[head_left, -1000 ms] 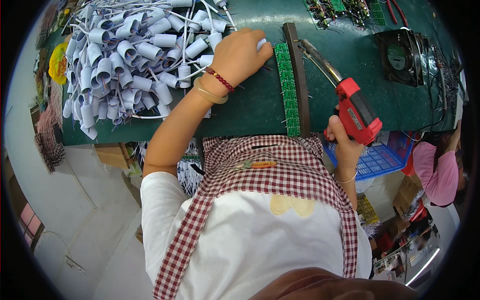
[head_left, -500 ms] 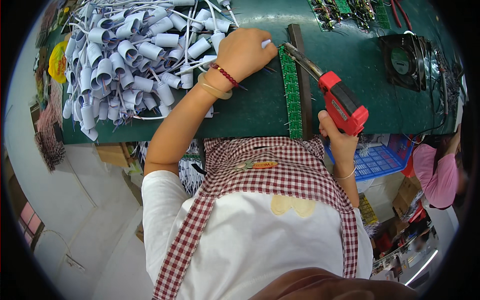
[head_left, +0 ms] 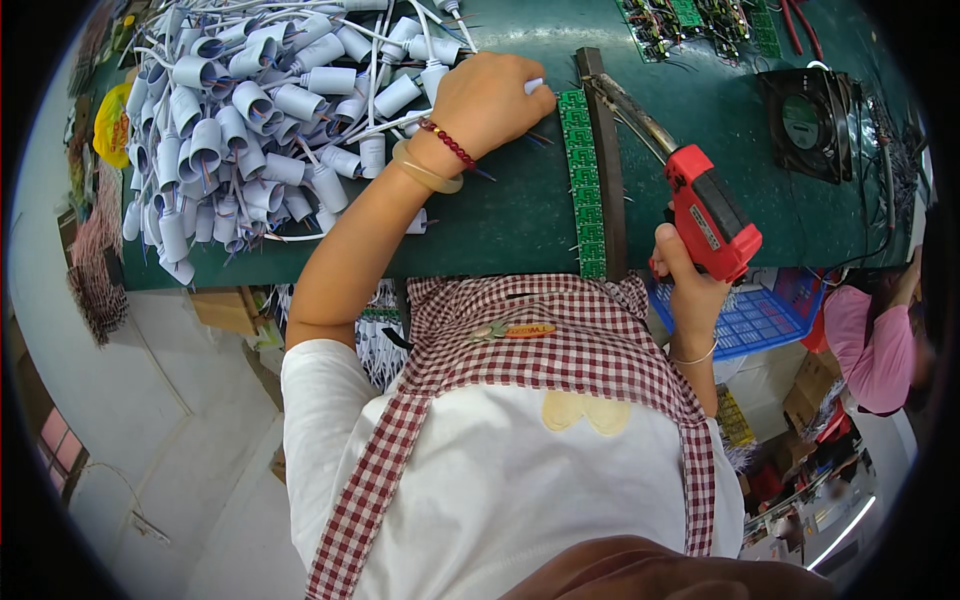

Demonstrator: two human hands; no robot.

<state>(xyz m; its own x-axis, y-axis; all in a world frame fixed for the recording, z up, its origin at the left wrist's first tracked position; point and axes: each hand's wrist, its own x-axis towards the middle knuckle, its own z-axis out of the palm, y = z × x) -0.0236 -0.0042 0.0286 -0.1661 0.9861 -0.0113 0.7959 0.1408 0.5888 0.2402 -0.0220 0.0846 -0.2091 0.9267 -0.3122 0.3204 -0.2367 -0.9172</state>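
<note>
Head | own hands [head_left: 490, 100] [head_left: 692, 290]: 2 | soldering gun [head_left: 712, 215]: 1 | long board strip [head_left: 583, 185]: 1

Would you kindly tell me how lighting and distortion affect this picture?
Head view: fisheye bending and black corners; head view: a tube light glares white at lower right, pale sheen on the green tabletop; head view: red soldering gun fairly crisp, pink sleeve softer.

A white short-sleeved T-shirt [head_left: 480, 470] with a beige print [head_left: 585, 411] is worn under a burgundy-and-white gingham bib apron [head_left: 560, 365] with matching shoulder straps [head_left: 365, 490] and an orange patch [head_left: 528, 330]. A dark-red bead bracelet [head_left: 450, 146] and pale bangle [head_left: 425, 173] are worn on the left wrist [head_left: 436, 156]; a thin bangle [head_left: 697, 359] on the right wrist [head_left: 692, 346].
</note>
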